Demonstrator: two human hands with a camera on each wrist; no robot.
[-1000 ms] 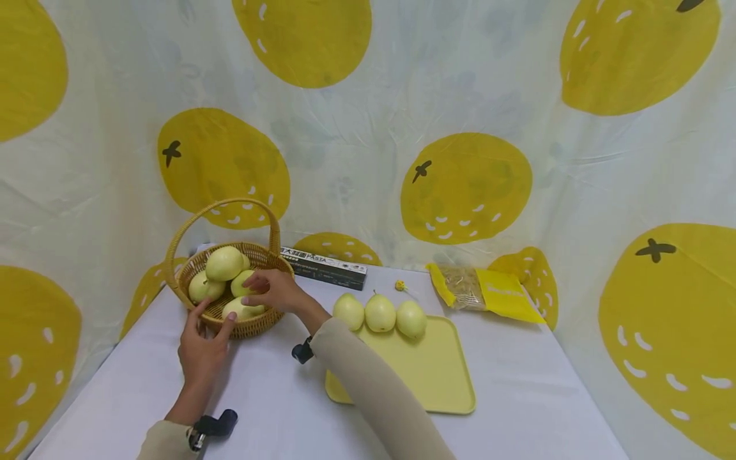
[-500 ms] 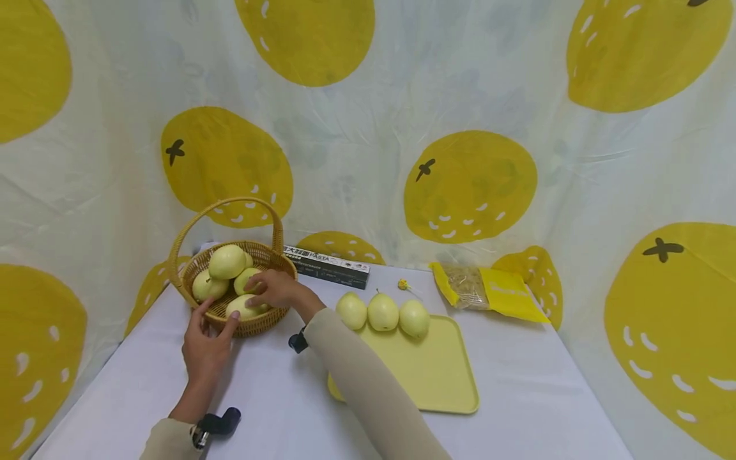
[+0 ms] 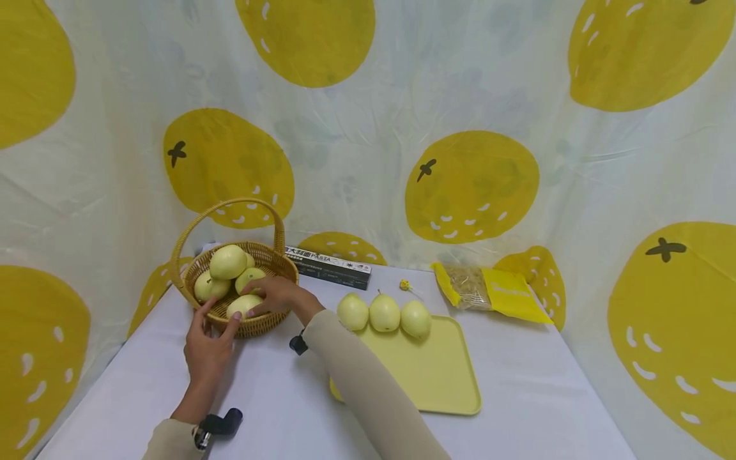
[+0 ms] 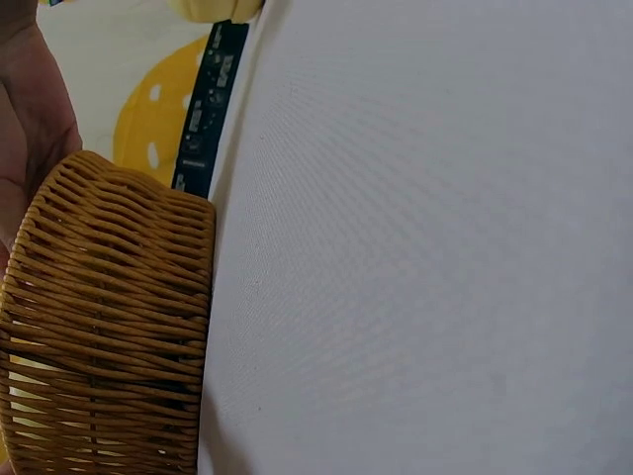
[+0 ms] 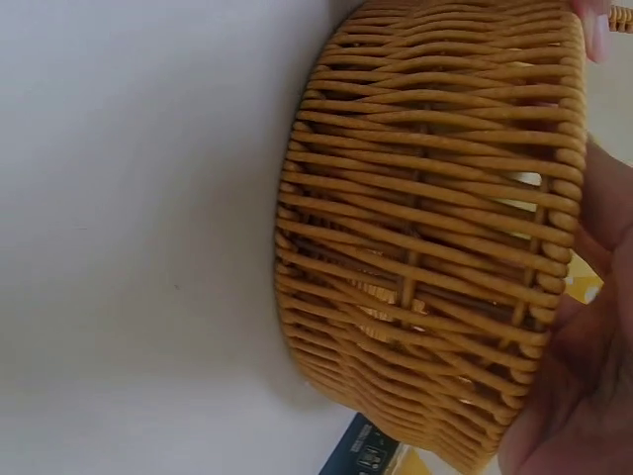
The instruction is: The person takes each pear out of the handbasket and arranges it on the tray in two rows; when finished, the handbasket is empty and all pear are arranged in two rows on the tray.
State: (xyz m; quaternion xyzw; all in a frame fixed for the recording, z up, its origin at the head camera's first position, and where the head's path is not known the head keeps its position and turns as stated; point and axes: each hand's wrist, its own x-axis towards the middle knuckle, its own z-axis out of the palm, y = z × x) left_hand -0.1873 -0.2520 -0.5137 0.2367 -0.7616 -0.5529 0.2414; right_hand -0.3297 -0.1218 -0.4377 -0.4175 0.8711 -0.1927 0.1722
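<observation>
A wicker basket (image 3: 253, 327) with a tall handle stands at the table's left and holds several pale green pears. My left hand (image 3: 208, 351) grips its near rim, thumb and fingertips over the edge. From the right, my right hand (image 3: 282, 297) reaches inside, its fingers bent round the front pear (image 3: 243, 306); a higher pear (image 3: 228, 262) lies behind. In the left wrist view the basket (image 4: 109, 317) hides the pears, with a hand (image 4: 35, 119) beyond it. The right wrist view has the basket (image 5: 425, 198) beside my right hand (image 5: 584, 376).
On the yellow tray (image 3: 437, 377), three pears stand in a row along the far edge, the middle one (image 3: 384, 313) with its stem up. Behind are a dark pasta box (image 3: 328, 269), a small yellow item (image 3: 405, 285) and a yellow noodle packet (image 3: 508, 297).
My right hand has come slightly lower over the front pear, its fingers shifting round it. My left hand has stayed at the rim. The head view has shifted slightly.
</observation>
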